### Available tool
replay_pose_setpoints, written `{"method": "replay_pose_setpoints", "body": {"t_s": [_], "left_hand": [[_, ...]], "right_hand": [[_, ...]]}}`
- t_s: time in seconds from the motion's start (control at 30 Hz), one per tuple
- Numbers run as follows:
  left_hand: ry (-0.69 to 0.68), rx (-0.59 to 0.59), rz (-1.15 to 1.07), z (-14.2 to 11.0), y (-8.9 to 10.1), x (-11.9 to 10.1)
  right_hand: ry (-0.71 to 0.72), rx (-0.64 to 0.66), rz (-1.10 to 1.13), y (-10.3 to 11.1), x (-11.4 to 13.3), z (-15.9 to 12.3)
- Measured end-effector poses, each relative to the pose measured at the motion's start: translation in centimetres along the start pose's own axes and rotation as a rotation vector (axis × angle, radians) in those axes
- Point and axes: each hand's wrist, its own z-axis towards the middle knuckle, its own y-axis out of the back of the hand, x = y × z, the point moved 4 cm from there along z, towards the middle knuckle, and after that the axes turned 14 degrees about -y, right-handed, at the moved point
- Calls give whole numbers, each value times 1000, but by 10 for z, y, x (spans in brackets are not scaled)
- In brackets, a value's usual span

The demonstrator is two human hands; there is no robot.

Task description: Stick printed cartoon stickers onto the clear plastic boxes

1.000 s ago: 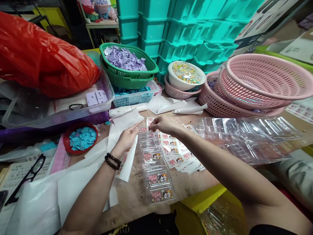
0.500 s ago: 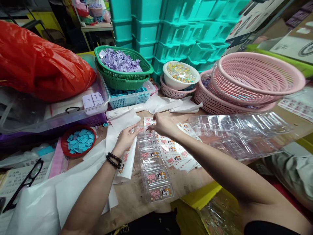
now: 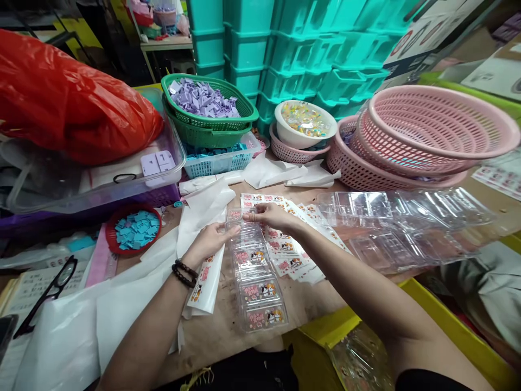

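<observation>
- Left hand [image 3: 211,237] lies open and flat against the clear blister strip [image 3: 254,274] on the bench [image 3: 228,320], steadying its side
- Right hand [image 3: 271,214] pinches a cat sticker [image 3: 236,214] over the far pocket, spare sticker sheets [image 3: 297,255] just beside

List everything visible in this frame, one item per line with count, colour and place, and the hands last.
clear blister tray: one, clear, table centre, some cells hold cat stickers
sticker sheets: several, white with cat prints, right of the tray
backing paper: several strips, white, left of the tray
empty blister trays: a pile, clear, right
red dish: one, holds blue tiles, left
green baskets: two stacked, purple pieces on top
white bowl: one, mixed coloured bits, in a pink basket
pink baskets: stacked, right rear
teal crates: stacked, behind
red bag: one, left rear
glasses: one, black, lower left
left hand: rests on tray's left edge
right hand: fingertips at tray's far cell
</observation>
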Motion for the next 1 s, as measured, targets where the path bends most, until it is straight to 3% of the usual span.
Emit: {"method": "replay_pose_setpoints", "body": {"t_s": [0.1,0.4,0.7,1.0], "left_hand": [[4,-4,11,0,-1,-2],[70,-28,-297,4,-10,1],[113,-85,-312,3,-9,10],[135,-171,-358,3,-8,12]], "right_hand": [[15,-20,57,2,2,0],[-66,-58,321,-4,-11,-4],[36,118,214,5,1,3],[34,226,133,10,11,15]]}}
